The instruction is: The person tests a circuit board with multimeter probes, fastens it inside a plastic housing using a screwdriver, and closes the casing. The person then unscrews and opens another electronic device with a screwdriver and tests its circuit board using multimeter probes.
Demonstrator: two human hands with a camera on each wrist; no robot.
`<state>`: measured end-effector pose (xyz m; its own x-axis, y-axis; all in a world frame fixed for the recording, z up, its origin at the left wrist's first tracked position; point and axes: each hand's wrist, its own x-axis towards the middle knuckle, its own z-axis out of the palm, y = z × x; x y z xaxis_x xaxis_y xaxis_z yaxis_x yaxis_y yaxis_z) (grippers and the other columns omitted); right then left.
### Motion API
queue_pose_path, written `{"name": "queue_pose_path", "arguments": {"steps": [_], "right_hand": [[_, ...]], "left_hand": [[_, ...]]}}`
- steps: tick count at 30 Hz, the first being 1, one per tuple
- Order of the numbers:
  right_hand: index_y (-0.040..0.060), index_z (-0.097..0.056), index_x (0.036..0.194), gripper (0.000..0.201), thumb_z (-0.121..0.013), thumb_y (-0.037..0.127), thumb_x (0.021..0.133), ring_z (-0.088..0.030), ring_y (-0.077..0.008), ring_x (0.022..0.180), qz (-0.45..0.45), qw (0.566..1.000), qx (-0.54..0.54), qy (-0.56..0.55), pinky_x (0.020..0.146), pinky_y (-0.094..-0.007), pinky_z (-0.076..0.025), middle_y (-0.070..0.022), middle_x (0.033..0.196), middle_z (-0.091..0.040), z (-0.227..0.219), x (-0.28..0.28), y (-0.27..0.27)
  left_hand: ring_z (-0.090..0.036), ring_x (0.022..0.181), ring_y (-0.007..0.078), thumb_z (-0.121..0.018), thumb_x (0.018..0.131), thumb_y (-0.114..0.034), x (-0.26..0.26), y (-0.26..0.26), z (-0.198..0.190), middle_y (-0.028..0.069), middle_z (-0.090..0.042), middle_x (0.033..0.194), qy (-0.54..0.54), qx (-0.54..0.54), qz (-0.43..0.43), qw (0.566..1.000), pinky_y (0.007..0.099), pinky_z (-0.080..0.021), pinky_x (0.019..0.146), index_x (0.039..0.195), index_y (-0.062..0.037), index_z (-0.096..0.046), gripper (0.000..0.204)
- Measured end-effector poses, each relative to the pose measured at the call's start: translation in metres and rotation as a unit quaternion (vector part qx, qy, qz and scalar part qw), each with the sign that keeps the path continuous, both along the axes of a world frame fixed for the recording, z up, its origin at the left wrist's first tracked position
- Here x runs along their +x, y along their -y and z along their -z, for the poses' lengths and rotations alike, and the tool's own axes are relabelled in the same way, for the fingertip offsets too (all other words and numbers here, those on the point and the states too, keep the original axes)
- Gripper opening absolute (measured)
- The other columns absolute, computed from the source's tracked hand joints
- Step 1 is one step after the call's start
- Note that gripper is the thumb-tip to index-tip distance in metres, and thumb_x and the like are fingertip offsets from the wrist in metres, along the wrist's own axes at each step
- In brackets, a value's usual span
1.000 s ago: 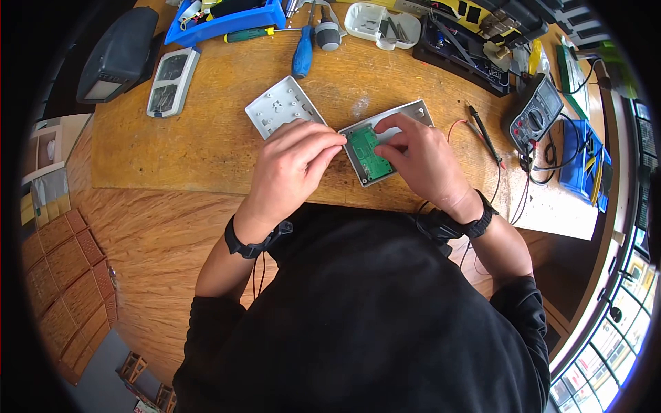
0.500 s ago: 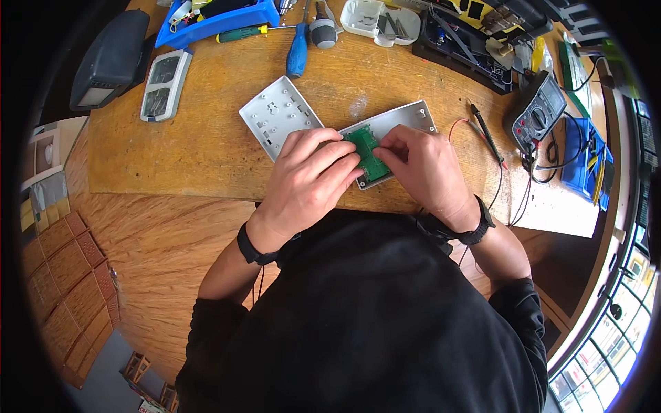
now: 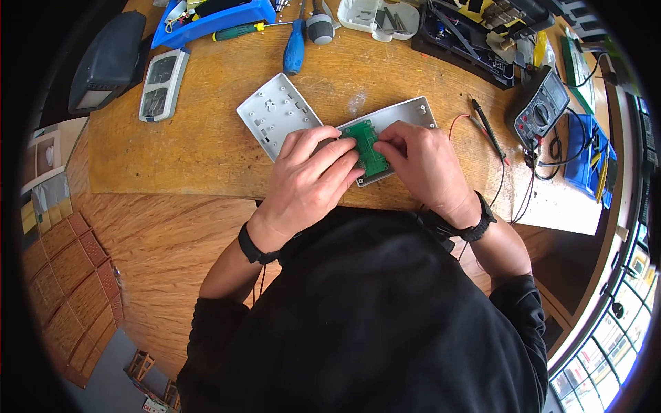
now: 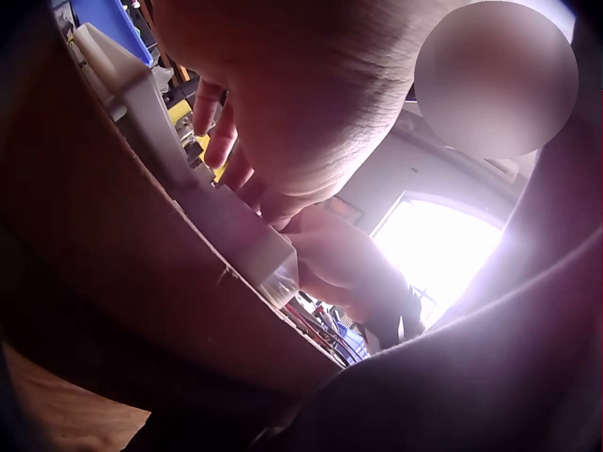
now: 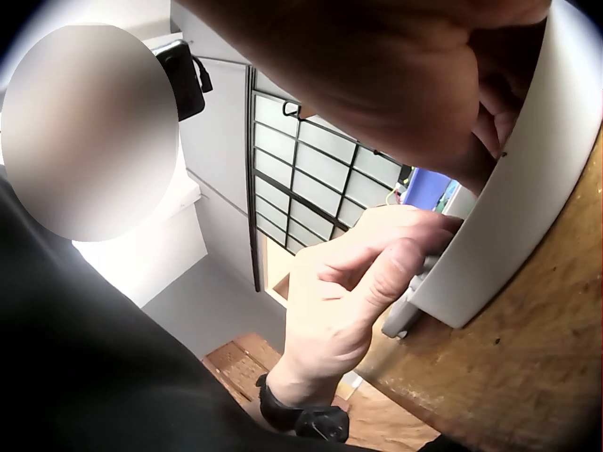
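A green circuit board [image 3: 365, 135] lies inside a light grey plastic case half [image 3: 407, 114] near the table's front edge. My left hand [image 3: 310, 168] rests its fairly straight fingers on the board's left side, over the case rim. From the other side, the thumb and bent index finger of my right hand [image 3: 430, 165] come together in a pinch at the board's right edge. The other grey case half [image 3: 272, 110] lies left of it, inner side up, partly behind my left hand. In the right wrist view the case wall [image 5: 528, 207] hides my right fingertips.
A blue-handled screwdriver [image 3: 294, 51] and a green one [image 3: 237, 32] lie behind. Multimeter [image 3: 540, 107], probe [image 3: 485, 124] and leads are at right. Around the back stand a blue bin [image 3: 206, 26], a white parts box [image 3: 385, 27], a black tool tray [image 3: 461, 58] and a clear-lidded case [image 3: 164, 86].
My left hand has moved right, from the case's left corner onto the board, its fingers spreading. My right thumb and index finger have closed together at the board's edge.
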<state>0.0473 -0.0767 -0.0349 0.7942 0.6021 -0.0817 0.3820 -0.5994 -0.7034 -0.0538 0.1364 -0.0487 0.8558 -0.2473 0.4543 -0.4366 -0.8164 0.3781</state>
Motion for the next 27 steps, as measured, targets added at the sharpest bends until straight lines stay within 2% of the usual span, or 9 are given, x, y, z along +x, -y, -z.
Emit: {"name": "queue_pose_path", "arguments": {"steps": [27], "right_hand": [[0.0039, -0.080, 0.104, 0.015, -0.080, 0.017, 0.098, -0.080, -0.0366, 0.084, -0.005, 1.000, 0.010, 0.010, 0.076, -0.0446, -0.064, -0.0150, 0.092, -0.082, 0.0021, 0.0016, 0.0010]], "left_hand": [[-0.066, 0.118, 0.0283, -0.090, 0.084, -0.016, 0.0013, -0.0006, 0.0013, 0.0046, -0.075, 0.121, 0.002, 0.015, 0.010, 1.000, 0.0455, -0.051, 0.095, 0.104, -0.0027, -0.080, 0.026]]}}
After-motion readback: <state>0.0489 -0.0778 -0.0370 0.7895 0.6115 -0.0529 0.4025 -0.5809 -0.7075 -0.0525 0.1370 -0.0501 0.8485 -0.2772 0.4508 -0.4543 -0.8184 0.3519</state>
